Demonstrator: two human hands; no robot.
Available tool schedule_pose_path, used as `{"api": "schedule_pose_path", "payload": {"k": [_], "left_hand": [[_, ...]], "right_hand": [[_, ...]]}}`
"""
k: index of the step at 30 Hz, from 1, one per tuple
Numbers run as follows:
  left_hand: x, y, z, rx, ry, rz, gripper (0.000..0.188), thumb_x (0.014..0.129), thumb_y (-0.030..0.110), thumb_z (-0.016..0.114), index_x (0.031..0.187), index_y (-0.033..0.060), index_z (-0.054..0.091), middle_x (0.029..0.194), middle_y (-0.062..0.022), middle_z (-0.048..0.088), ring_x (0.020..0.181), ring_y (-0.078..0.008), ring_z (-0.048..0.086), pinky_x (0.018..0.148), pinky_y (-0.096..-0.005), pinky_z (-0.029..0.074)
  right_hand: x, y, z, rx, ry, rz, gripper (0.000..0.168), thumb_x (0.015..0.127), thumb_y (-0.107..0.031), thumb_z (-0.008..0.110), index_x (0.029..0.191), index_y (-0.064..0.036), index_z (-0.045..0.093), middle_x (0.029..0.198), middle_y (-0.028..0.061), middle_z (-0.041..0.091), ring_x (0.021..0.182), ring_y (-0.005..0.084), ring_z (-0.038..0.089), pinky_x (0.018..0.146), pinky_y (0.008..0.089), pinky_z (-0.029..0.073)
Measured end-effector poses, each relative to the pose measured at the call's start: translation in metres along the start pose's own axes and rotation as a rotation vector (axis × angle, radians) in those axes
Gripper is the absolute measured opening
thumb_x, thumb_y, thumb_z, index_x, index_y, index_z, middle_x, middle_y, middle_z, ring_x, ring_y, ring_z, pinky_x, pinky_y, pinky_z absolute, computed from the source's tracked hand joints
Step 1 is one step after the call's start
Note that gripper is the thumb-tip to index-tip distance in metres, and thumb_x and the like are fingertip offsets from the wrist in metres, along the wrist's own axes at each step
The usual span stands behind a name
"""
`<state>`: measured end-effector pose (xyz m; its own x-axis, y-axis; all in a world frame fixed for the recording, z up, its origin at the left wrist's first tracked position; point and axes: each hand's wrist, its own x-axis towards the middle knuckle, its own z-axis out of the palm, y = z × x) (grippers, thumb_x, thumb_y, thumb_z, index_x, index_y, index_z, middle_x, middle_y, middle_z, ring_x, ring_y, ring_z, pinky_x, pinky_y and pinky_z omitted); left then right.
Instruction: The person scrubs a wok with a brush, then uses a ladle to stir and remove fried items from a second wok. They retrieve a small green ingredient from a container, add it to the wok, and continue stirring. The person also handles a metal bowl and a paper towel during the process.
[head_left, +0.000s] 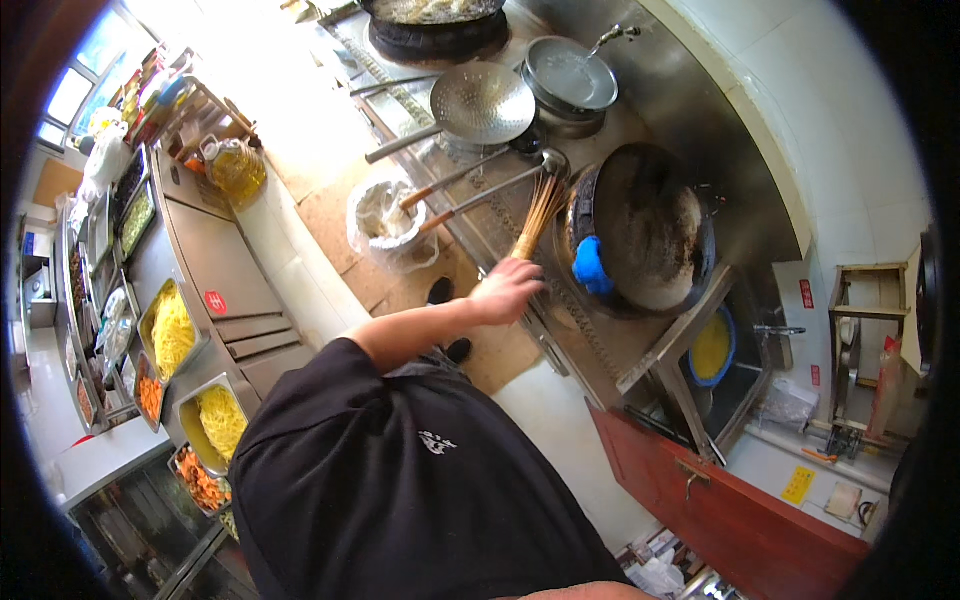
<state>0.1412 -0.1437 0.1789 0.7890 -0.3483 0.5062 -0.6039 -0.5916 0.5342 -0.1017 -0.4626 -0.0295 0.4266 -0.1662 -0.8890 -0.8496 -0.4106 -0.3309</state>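
Observation:
My left hand (510, 291) reaches over the front edge of the stainless steel stove counter. It meets the bound end of a bamboo wok brush (536, 221); whether the fingers grip it cannot be told. The brush's bristles fan out beside the head of a steel ladle (555, 161). To the right, a large dark wok (652, 240) sits tilted on its burner, a pale worn patch on its inside. A blue cloth (592, 266) wraps its near rim. My right hand is out of view; only a strip of arm shows at the bottom edge.
A perforated strainer (484, 103) and wooden-handled tools overhang the counter. Water runs from a tap (621, 33) into a pan (571, 73). A lined bin (384, 214) stands below. Food trays (196, 349) line the left counter; a blue basin (712, 345) sits in the right-hand sink.

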Motion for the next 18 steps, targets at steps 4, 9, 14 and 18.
{"api": "schedule_pose_path", "payload": {"k": [4,9,14,18], "left_hand": [[-0.146,-0.04,-0.04,0.127,-0.1,-0.29,0.033,0.066,0.008,0.061,0.099,0.0059,0.062,0.113,-0.0146,0.055,0.113,-0.0348,0.049,0.096,-0.0449,0.04],[-0.307,-0.064,-0.101,0.031,-0.313,-1.069,0.027,0.077,0.01,0.058,0.103,0.0054,0.062,0.107,-0.0198,0.059,0.101,-0.0389,0.058,0.088,-0.044,0.049],[-0.415,-0.082,-0.133,-0.097,-0.166,-1.46,0.027,0.078,0.015,0.058,0.1,0.0023,0.066,0.094,-0.0204,0.068,0.09,-0.034,0.066,0.084,-0.0424,0.051],[-0.462,-0.103,-0.17,-0.168,-0.032,-1.576,0.026,0.081,0.019,0.057,0.099,0.0041,0.067,0.09,-0.018,0.069,0.088,-0.0303,0.067,0.082,-0.039,0.052]], "right_hand": [[-0.007,0.016,0.016,-0.065,-0.037,0.088,0.034,0.086,-0.019,0.057,0.116,-0.004,0.059,0.081,0.0087,0.065,0.072,0.0187,0.064,0.06,0.0307,0.05],[0.001,-0.018,0.053,-0.144,-0.087,0.117,0.033,0.087,-0.018,0.055,0.118,-0.005,0.059,0.078,0.008,0.065,0.07,0.018,0.064,0.057,0.0296,0.049],[-0.028,-0.237,0.13,0.04,-0.312,-0.277,0.031,0.094,-0.02,0.053,0.123,-0.009,0.053,0.086,0.0038,0.064,0.068,0.0142,0.062,0.056,0.0289,0.051],[-0.049,-0.417,0.241,0.321,-0.551,-0.216,0.054,0.092,-0.031,0.06,0.135,-0.005,0.042,0.125,0.0176,0.055,0.099,0.0267,0.063,0.082,0.0396,0.054]]}}
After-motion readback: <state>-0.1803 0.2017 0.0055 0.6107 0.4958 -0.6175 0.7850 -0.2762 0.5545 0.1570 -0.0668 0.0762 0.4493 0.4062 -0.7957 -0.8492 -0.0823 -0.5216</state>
